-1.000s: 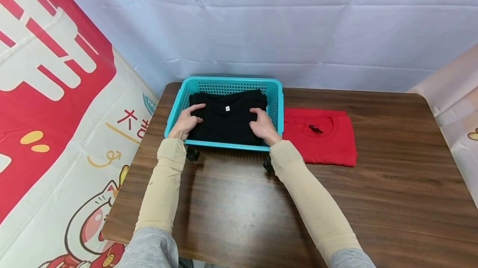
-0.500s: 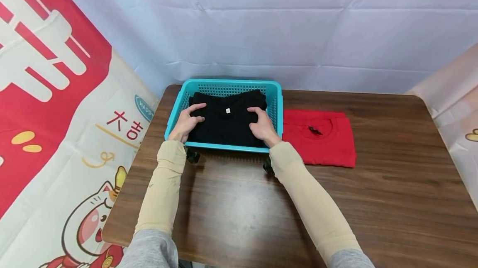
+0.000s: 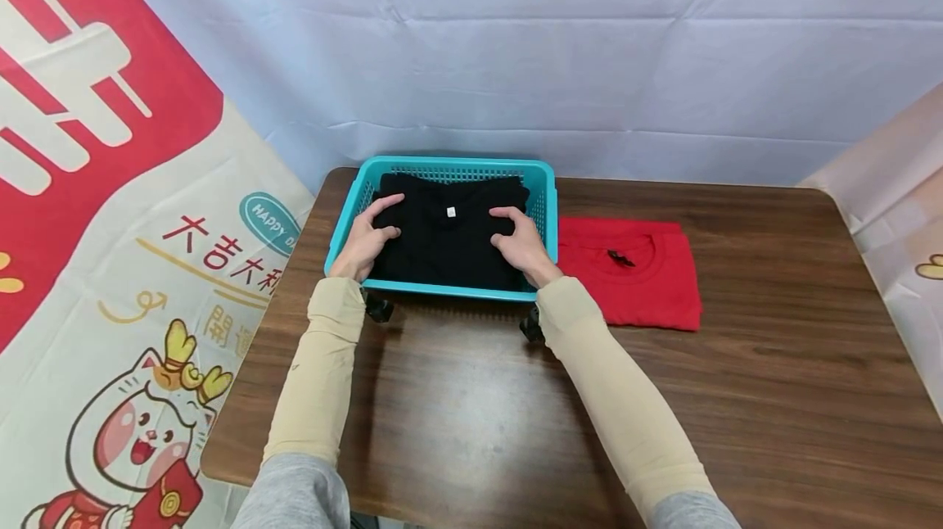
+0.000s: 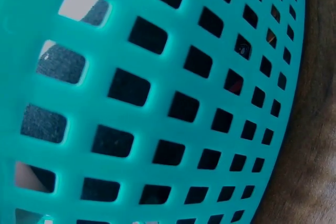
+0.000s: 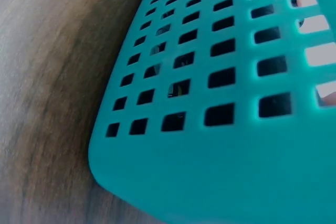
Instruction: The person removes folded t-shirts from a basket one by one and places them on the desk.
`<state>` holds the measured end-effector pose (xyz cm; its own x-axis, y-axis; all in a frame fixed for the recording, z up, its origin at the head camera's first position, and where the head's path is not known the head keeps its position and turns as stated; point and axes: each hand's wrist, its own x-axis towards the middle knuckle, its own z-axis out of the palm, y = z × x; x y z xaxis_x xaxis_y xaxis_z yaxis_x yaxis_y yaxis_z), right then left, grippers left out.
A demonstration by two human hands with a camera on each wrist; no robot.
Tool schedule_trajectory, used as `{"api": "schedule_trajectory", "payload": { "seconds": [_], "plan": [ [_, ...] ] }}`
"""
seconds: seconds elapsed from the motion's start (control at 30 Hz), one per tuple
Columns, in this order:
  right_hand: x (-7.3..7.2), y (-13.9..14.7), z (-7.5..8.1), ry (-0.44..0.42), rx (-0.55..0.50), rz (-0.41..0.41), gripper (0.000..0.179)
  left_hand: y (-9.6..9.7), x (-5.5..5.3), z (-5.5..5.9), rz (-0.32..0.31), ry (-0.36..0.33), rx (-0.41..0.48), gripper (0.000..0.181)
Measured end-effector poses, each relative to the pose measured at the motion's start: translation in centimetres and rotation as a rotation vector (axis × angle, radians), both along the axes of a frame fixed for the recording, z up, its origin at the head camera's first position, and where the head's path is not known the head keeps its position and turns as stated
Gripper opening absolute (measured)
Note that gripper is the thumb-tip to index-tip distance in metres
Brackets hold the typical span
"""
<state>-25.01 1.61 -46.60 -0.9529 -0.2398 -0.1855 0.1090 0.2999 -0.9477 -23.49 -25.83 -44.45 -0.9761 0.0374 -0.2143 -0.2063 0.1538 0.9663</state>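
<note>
A folded black T-shirt (image 3: 449, 242) with a small white neck tag lies inside the turquoise basket (image 3: 462, 293). At its left side, my left hand (image 3: 363, 244) rests on the cloth with thumb and index finger spread. My right hand (image 3: 520, 244) mirrors it at the right side, also touching the shirt. The other fingers are mostly hidden. Both wrist views show the perforated outer wall of the basket (image 4: 163, 114), the right one its rounded lower corner (image 5: 210, 166). Dark cloth shows through the holes.
A folded red T-shirt (image 3: 633, 275) lies on the wooden table (image 3: 773, 332), right beside the basket. A white cloth (image 3: 516, 62) hangs along the back edge. At the left hangs a printed red and white cloth (image 3: 184, 300).
The black T-shirt has shifted slightly toward the back of the basket, its far edge now higher. My hands have moved a little with it. The red T-shirt stays put.
</note>
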Motion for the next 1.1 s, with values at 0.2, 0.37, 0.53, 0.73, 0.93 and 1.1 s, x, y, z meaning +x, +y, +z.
{"api": "schedule_trajectory", "payload": {
  "seconds": [0.2, 0.37, 0.53, 0.73, 0.93, 1.1],
  "plan": [
    [-0.2, 0.2, 0.3, 0.004, -0.040, -0.032, 0.043, 0.2, 0.4, 0.8, 0.005, 0.050, -0.013, 0.066],
    [-0.4, 0.7, 0.8, 0.008, -0.079, -0.040, 0.050, 0.1, 0.1, 0.7, 0.035, 0.058, 0.052, 0.067],
    [-0.5, 1.1, 1.4, 0.021, -0.102, -0.035, 0.058, -0.1, -0.7, 0.2, 0.045, 0.065, 0.138, 0.064],
    [-0.8, 1.4, 2.0, 0.000, -0.151, -0.041, 0.058, -0.1, -1.2, 0.1, 0.057, 0.095, 0.173, 0.064],
    [-0.8, 1.7, 2.5, -0.015, -0.226, -0.035, 0.057, -0.2, -1.1, 1.0, 0.021, 0.134, 0.192, 0.068],
    [-0.9, 1.9, 3.1, 0.014, -0.237, -0.024, 0.053, -0.3, -1.0, 2.0, -0.026, 0.149, 0.226, 0.070]
  ]
}}
